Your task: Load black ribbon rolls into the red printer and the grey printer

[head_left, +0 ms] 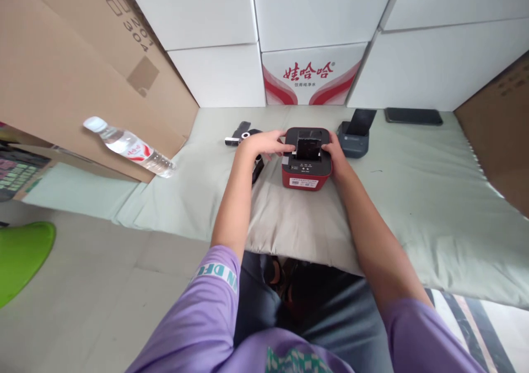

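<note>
Between both hands (266, 143) (336, 155), boxy red printer (306, 166)

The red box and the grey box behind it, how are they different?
The red box has a black top; the grey box is grey all over. Both hands, left and right, grip the red box; nobody touches the grey box. The red box looks bigger. Both sit on the pale cloth.

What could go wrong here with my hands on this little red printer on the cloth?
The red printer sits on a soft, wrinkled cloth with its top open, so pressing with the left hand or right hand could tip or slide it. A finger could get pinched at the open lid. The left forearm is close to the black gadget, which might get knocked.
</note>
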A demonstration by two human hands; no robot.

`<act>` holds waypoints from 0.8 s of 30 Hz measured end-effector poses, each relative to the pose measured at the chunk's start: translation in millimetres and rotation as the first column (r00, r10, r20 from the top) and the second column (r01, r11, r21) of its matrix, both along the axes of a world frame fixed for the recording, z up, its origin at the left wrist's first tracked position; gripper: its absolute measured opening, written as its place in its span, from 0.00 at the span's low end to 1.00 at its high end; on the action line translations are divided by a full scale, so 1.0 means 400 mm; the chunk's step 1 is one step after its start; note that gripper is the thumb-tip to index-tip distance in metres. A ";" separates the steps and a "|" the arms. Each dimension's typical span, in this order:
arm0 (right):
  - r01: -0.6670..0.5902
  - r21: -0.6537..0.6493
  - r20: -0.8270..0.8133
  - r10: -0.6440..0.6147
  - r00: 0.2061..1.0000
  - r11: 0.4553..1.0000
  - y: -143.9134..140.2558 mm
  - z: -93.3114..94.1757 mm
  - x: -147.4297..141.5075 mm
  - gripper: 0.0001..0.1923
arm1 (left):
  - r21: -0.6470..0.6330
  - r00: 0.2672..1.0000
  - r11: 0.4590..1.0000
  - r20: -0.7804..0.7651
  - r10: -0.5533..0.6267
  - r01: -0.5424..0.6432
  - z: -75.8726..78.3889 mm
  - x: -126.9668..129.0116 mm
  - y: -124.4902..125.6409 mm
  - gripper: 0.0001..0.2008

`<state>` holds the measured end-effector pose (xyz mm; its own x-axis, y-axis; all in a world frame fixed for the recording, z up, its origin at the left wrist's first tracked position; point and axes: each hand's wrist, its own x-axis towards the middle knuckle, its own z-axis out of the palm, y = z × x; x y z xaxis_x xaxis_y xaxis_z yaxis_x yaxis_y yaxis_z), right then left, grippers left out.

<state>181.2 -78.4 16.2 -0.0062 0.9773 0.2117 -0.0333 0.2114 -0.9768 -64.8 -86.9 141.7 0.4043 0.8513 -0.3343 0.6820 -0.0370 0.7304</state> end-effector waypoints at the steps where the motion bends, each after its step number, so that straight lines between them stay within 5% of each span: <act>1: -0.017 -0.024 0.019 0.017 1.000 1.000 -0.016 0.009 0.009 0.33 | 0.036 1.000 0.999 -0.001 -0.002 0.002 -0.011 0.005 -0.012 0.32; 3: -0.088 -0.038 0.052 0.090 0.995 0.995 -0.068 0.027 0.025 0.41 | 0.123 0.996 0.991 0.082 0.044 -0.054 -0.049 0.023 -0.047 0.26; 5: -0.140 -0.020 0.098 0.141 0.985 0.990 -0.137 0.040 0.031 0.45 | 0.140 0.927 0.960 0.326 0.186 -0.242 -0.103 0.050 -0.095 0.21; 8: -0.199 0.038 0.192 0.188 0.963 0.979 -0.231 0.043 0.017 0.51 | -0.106 0.688 0.915 0.626 0.366 -0.390 -0.178 0.097 -0.168 0.22; 12: -0.099 0.191 0.323 0.033 0.946 0.977 -0.257 0.050 -0.010 0.53 | -0.232 0.519 0.845 0.702 0.489 -0.482 -0.208 0.141 -0.195 0.19; 19: 0.040 0.300 0.293 -0.132 0.947 0.953 -0.053 0.132 -0.015 0.48 | -0.297 0.242 0.805 0.850 0.468 -0.514 -0.128 0.174 0.009 0.13; 24: 0.036 0.317 0.294 -0.134 0.946 0.948 0.102 0.110 -0.028 0.46 | -0.345 0.091 0.752 0.878 0.471 -0.562 -0.138 0.203 0.167 0.19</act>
